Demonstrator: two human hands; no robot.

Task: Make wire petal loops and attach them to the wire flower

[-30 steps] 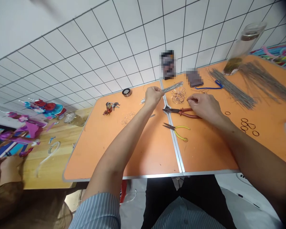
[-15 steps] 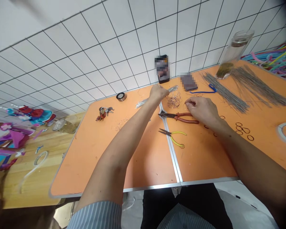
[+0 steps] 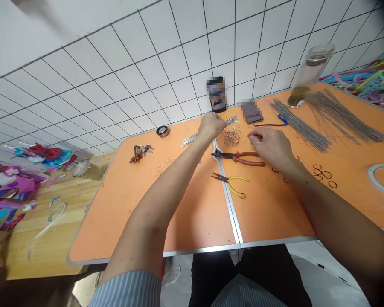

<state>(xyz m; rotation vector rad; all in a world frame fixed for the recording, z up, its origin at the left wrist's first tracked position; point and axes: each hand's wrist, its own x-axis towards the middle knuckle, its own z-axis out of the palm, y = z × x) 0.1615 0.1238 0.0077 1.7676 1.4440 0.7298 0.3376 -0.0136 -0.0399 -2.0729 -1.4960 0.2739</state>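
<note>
My left hand (image 3: 212,127) is closed at the left of a rounded, looped copper wire frame (image 3: 232,135), its fingertips at the frame's upper left edge. My right hand (image 3: 270,144) is pinched shut just right of the frame, with a fine copper wire (image 3: 247,141) at its fingertips. Beneath the right hand lie pliers with red-brown handles (image 3: 240,157). Nearer to me rest yellow-handled needle-nose pliers (image 3: 232,180). A bundle of short silver wires (image 3: 189,140) shows behind my left wrist.
On the orange table (image 3: 198,213) are keys (image 3: 140,152), a tape roll (image 3: 163,131), dark rings (image 3: 321,172), long wire bundles (image 3: 302,125), a blue pipe cleaner (image 3: 275,124) and a tall glass bottle (image 3: 309,76). A phone (image 3: 217,94) leans against the tiled wall.
Both hands stay in nearly the same place and pose. The view has shifted slightly; the tools and wires lie as before.
</note>
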